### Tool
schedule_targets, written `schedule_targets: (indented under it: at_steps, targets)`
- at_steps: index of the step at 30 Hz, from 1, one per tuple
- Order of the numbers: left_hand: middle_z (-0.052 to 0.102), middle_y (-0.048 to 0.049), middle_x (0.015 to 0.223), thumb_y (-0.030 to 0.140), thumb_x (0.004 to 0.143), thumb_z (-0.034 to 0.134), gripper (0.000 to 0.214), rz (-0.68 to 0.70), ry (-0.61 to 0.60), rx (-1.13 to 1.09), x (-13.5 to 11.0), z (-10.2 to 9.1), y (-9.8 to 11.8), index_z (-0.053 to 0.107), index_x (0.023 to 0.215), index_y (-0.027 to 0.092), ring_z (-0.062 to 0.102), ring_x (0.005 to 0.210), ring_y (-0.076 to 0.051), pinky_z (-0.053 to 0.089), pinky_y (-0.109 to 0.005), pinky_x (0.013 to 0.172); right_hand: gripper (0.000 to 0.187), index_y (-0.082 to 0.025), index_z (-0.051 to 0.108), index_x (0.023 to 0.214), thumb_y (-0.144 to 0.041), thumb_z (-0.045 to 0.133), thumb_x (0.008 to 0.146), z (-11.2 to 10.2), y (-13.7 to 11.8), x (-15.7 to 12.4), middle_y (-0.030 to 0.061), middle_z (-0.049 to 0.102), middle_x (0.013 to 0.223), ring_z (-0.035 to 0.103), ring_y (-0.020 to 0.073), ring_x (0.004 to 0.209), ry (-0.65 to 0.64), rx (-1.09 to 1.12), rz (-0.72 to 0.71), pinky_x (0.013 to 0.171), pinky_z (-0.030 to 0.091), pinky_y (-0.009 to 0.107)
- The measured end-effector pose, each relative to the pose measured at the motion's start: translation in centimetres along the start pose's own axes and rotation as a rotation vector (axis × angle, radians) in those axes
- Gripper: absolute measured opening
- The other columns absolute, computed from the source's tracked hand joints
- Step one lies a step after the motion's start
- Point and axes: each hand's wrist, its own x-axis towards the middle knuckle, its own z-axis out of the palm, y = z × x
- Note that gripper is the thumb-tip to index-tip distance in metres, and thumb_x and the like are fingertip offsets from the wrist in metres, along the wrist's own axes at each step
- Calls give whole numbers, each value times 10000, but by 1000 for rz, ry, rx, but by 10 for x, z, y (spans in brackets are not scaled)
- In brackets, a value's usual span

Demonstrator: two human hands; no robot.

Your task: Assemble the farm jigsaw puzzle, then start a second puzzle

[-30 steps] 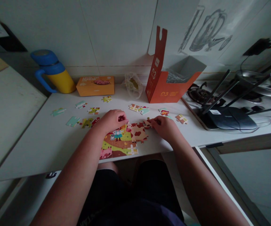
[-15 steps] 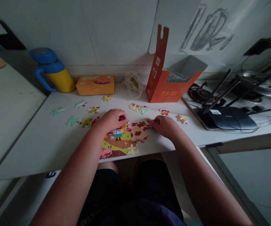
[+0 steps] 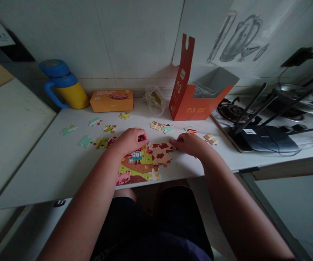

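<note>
A partly joined farm jigsaw puzzle (image 3: 142,167) lies at the counter's front edge, showing a figure in blue, a pink pig and a brown-spotted cow. My left hand (image 3: 130,139) rests over its upper edge with curled, closed fingers; what is under the fingertips is hidden. At the cow's upper right, my right hand (image 3: 187,142) pinches the edge of a puzzle piece (image 3: 171,142), mostly covered by the fingers. Loose puzzle pieces lie around: a pale green piece (image 3: 85,141), a yellow-green piece (image 3: 109,129) and a brown checked piece (image 3: 210,139), among several others.
Along the wall stand a blue-and-yellow jug (image 3: 73,90), an orange puzzle box (image 3: 113,101), a clear plastic bag (image 3: 155,101) and an open red-orange box (image 3: 197,107). A black router (image 3: 270,137) with raised antennas sits at the right beside a gas stove (image 3: 234,108).
The camera view has shifted slightly. Both hands stay at the puzzle's upper edge, and the piece at my right fingertips lies slightly closer against the cow.
</note>
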Motion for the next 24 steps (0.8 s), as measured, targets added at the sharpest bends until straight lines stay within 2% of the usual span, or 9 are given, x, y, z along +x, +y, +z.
schedule_targets:
  at_steps: [3,9,12,14,18,20,24]
  targets:
    - [694,-7,794,281,910,740,111,4,-3,-4,0,0,0,722,830,205,608,713,-163,431,-291,675,409,-202,786,861,-546,613,1001,2,1,-1,109,763,732,645,213,571,-9,-42,34,576,389,338]
    - [687,-7,794,284,909,749,128,5,-4,12,1,0,-1,724,822,193,604,710,-157,427,-284,673,431,-175,812,936,-542,596,1005,6,1,-2,159,812,914,733,282,815,-2,-150,47,648,417,348]
    - [688,-6,797,287,911,751,126,8,1,3,1,1,-2,728,827,196,608,715,-158,427,-284,675,411,-176,804,945,-538,615,996,6,-2,-6,158,811,919,734,285,829,54,-156,57,656,410,343]
    - [690,-5,798,286,909,754,117,1,2,-2,1,1,-2,733,833,199,609,715,-159,428,-285,675,393,-187,790,964,-531,605,1006,4,1,-13,146,810,921,732,275,831,142,-126,85,667,407,336]
    - [686,-5,795,277,909,749,113,-4,4,-8,0,0,0,727,831,199,605,711,-158,430,-287,672,379,-217,752,974,-490,501,1051,-3,26,-33,103,778,808,708,256,768,300,-80,217,666,400,340]
    - [684,-7,798,275,910,745,119,-1,3,-7,0,0,1,720,824,197,602,713,-158,431,-289,674,374,-229,735,951,-536,533,1021,-2,44,-45,106,776,835,706,280,802,368,-143,277,662,393,357]
    - [678,-8,790,264,903,745,109,3,-1,0,0,-1,2,717,822,197,601,719,-162,434,-291,682,491,-207,722,1008,-678,597,948,11,67,-63,157,785,999,719,316,878,336,-191,284,719,442,388]
